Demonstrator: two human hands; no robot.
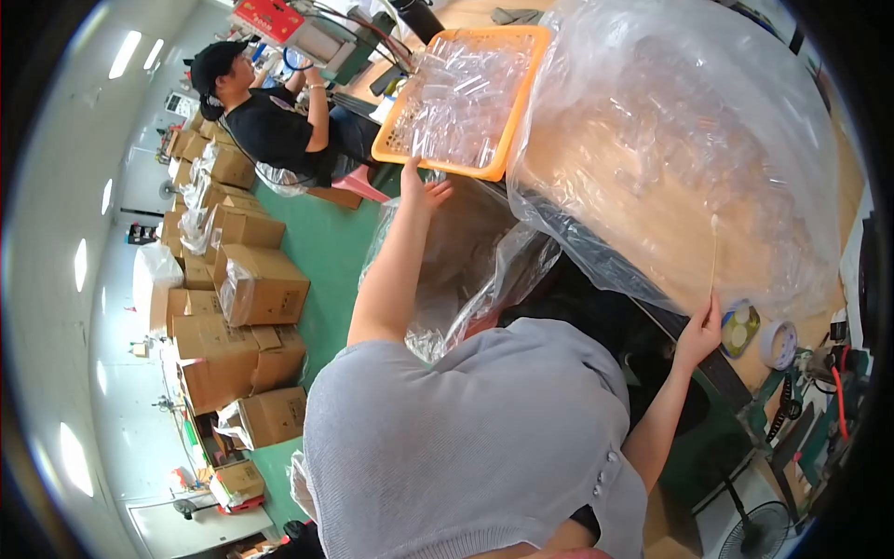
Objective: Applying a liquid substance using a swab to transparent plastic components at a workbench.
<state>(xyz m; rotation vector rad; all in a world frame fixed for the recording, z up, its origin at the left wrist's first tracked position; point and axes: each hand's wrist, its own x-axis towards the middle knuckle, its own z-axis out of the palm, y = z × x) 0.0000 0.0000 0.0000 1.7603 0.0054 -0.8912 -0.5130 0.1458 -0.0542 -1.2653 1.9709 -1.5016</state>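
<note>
My left hand (426, 191) is at the near edge of an orange plastic basket (494, 171), its thumb by the rim and its fingers stretched out apart. Many small clear plastic pieces (466, 88) fill the basket; some look tubular. Pinched in my right hand (700, 334) is a thin pale stick with a whitish tip, like a long cotton swab (714, 256), pointing away from me over the table. Beside the basket, a large clear plastic bag (596, 56) is spread over the wooden table, with more clear pieces in it.
Tape rolls (778, 345) lie near my right hand, by tools and cables. Below the basket hangs an open clear plastic liner (503, 270). A co-worker in black (279, 121) sits at the far left. Cardboard boxes (261, 284) line the green floor; a fan (756, 533) stands lower right.
</note>
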